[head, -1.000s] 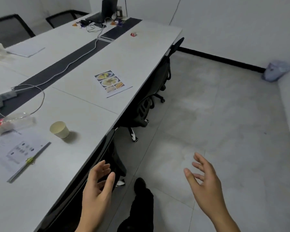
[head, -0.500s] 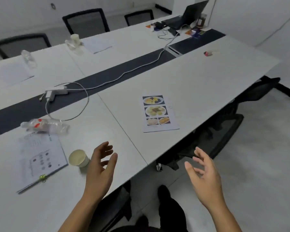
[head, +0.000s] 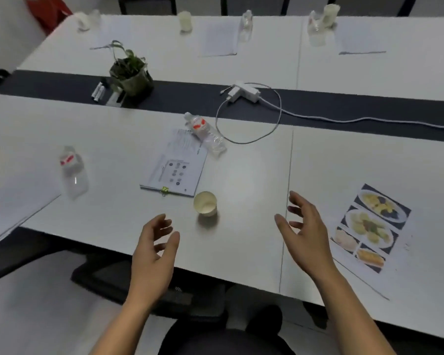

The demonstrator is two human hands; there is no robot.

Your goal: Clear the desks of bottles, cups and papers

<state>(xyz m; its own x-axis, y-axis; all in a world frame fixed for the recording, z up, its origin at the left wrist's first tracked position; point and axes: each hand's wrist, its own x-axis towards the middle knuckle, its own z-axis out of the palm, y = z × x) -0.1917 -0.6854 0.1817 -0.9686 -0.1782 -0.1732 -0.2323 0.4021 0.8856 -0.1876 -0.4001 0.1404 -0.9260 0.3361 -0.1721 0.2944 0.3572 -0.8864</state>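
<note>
Left hand (head: 154,252), right hand (head: 305,231): both over near edge of bench (head: 241,162), fingers spread loose, holding nothing. Paper cup (head: 205,203) stands between them, touching neither. Clipped papers (head: 176,166) just beyond cup; bottle (head: 205,133) lies on their far corner. Step: about to start, nothing picked up yet. Next move, likely: wrap one hand round cup, lift it upright.

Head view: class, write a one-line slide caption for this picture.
Left hand and right hand hover open over the desk, paper cup ahead between them, clipped papers and a lying bottle beyond.
</note>
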